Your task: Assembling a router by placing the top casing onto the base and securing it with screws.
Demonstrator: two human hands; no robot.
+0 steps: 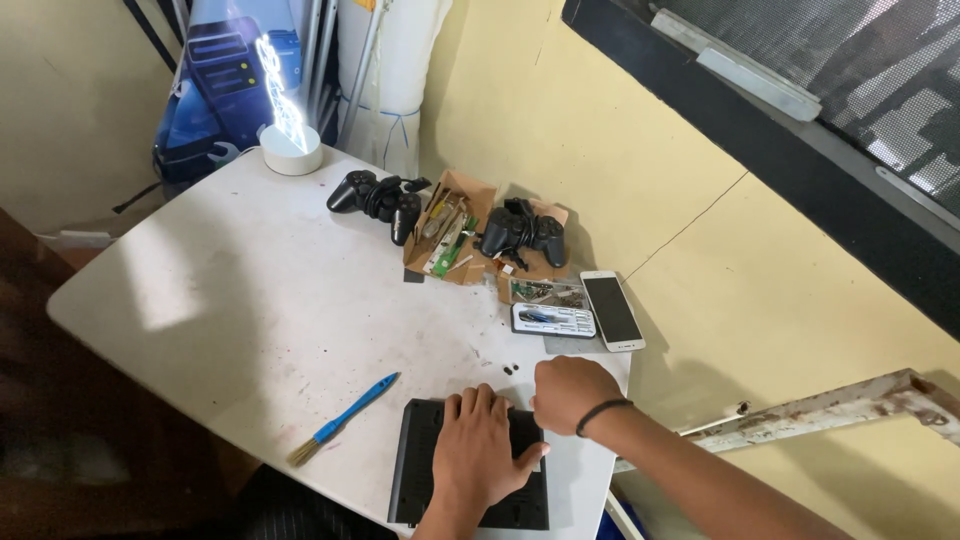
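A flat black box-shaped device (418,470) lies at the near edge of the white table (250,290). My left hand (485,450) rests flat on top of it, fingers together, palm down. My right hand (570,392) is curled at the device's far right corner, fingers closed; whether it pinches something small is hidden. A dark band sits on that wrist. Two small black screws (510,369) lie just beyond the hands.
A blue-handled brush (345,418) lies left of the device. Farther back are two black game controllers (380,197) (522,232), an open cardboard box with circuit boards (447,240), a small toolkit case (553,320), a white phone (612,310) and a lit round lamp (290,150).
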